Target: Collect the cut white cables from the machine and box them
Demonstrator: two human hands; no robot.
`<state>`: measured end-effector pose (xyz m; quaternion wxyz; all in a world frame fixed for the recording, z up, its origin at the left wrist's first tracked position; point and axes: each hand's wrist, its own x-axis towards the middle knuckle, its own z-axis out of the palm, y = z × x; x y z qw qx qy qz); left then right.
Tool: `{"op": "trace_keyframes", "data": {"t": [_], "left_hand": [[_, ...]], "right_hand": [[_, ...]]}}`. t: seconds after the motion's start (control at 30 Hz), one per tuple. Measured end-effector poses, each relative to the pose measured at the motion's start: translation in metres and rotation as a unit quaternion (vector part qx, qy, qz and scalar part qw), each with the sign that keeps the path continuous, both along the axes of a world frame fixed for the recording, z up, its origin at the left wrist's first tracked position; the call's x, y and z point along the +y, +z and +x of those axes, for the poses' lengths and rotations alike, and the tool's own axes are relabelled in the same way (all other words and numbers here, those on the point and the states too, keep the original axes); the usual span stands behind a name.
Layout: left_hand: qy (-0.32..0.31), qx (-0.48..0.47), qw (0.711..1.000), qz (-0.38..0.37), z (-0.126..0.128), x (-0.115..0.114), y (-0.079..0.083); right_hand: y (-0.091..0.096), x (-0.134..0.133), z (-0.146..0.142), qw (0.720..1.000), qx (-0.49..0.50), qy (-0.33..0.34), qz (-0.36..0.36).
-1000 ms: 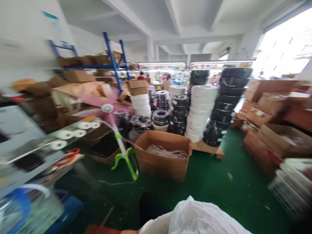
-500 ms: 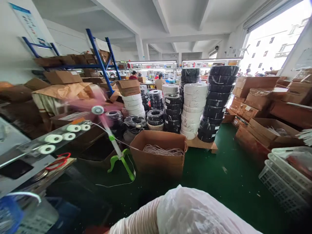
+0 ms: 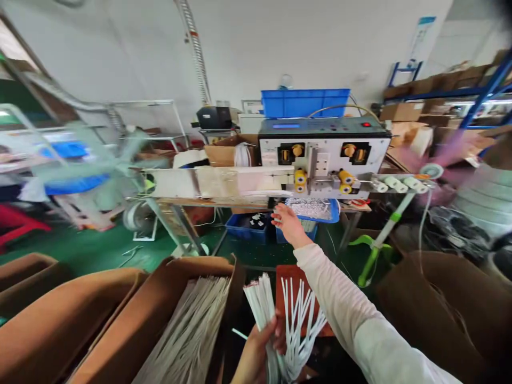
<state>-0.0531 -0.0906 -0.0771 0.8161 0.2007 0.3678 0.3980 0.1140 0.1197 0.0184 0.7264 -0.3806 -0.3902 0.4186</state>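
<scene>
My left hand (image 3: 260,338) is closed around a bundle of white cut cables (image 3: 260,298), low in the middle. Beside it a looser sheaf of white cables (image 3: 298,309) fans out over a reddish-brown surface (image 3: 285,274). My right arm is stretched forward, and my right hand (image 3: 288,224) has its fingers apart and slightly bent, with nothing visible in them. It is just below the front of a wire-cutting machine (image 3: 280,148), left of a blue tray of small white scraps (image 3: 314,209). Whether the fingertips touch the machine's bench I cannot tell.
A cardboard box full of long pale cables (image 3: 188,325) stands at lower left, with more boxes (image 3: 100,298) beside it. A pink fan (image 3: 433,170) on a green-footed stand is at right. Blue bins (image 3: 248,232) sit under the bench (image 3: 224,202).
The view has swung left from the stacked cable coils to the machine. Both hands now show, the right one reaching forward and the left one holding cables.
</scene>
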Motion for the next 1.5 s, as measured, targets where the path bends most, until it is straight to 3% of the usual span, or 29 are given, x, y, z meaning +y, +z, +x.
{"op": "trace_keyframes", "data": {"t": [0.17, 0.3, 0.37, 0.47, 0.53, 0.6, 0.63, 0.73, 0.8, 0.9, 1.03, 1.17, 1.23, 1.3, 1.37, 1.5], "left_hand": [[0.019, -0.022, 0.999, 0.020, -0.005, -0.007, -0.006], [0.002, -0.038, 0.998, 0.044, -0.015, -0.004, -0.010], [0.003, -0.045, 0.998, 0.043, -0.019, -0.001, -0.010], [0.005, -0.048, 0.997, 0.059, -0.023, 0.005, -0.001], [0.009, -0.045, 0.996, 0.083, -0.024, 0.010, 0.011], [0.012, -0.045, 0.993, 0.109, -0.024, 0.016, 0.025], [0.013, -0.045, 0.992, 0.121, -0.024, 0.020, 0.031], [0.014, -0.035, 0.989, 0.145, -0.019, 0.031, 0.043], [0.012, -0.016, 0.989, 0.143, -0.010, 0.037, 0.043], [0.013, 0.008, 0.992, 0.123, 0.010, 0.038, 0.036], [-0.024, -0.029, 0.996, 0.076, 0.035, 0.029, 0.029], [-0.067, -0.051, 0.996, 0.031, 0.043, 0.021, 0.029], [-0.086, -0.045, 0.995, 0.023, 0.044, 0.019, 0.029], [-0.098, -0.037, 0.994, 0.033, 0.045, 0.018, 0.030], [-0.104, -0.033, 0.993, 0.051, 0.046, 0.016, 0.031], [-0.117, -0.030, 0.990, 0.072, 0.048, 0.014, 0.031]], "right_hand": [[0.029, 0.047, 0.002, 0.987, 0.088, -0.063, -0.119], [0.045, 0.059, 0.000, 0.982, 0.096, -0.099, -0.128], [0.044, 0.051, -0.006, 0.986, 0.077, -0.123, -0.076], [0.035, 0.014, -0.011, 0.988, 0.033, -0.122, 0.090], [0.030, -0.025, -0.006, 0.987, -0.019, -0.052, 0.153], [0.030, -0.068, 0.008, 0.981, -0.121, 0.067, 0.134], [0.031, -0.088, 0.016, 0.966, -0.185, 0.140, 0.112], [0.037, -0.134, 0.035, 0.888, -0.309, 0.338, 0.050], [0.038, -0.152, 0.038, 0.859, -0.316, 0.402, 0.013], [0.031, -0.164, 0.031, 0.848, -0.286, 0.442, -0.058], [0.012, -0.161, 0.029, 0.867, -0.282, 0.404, -0.074], [-0.010, -0.152, 0.041, 0.907, -0.363, 0.213, 0.028], [-0.020, -0.148, 0.047, 0.913, -0.382, 0.131, 0.061], [-0.028, -0.147, 0.050, 0.912, -0.382, 0.143, 0.046], [-0.032, -0.147, 0.053, 0.913, -0.354, 0.204, 0.001], [-0.028, -0.151, 0.058, 0.915, -0.276, 0.285, -0.066]]}}
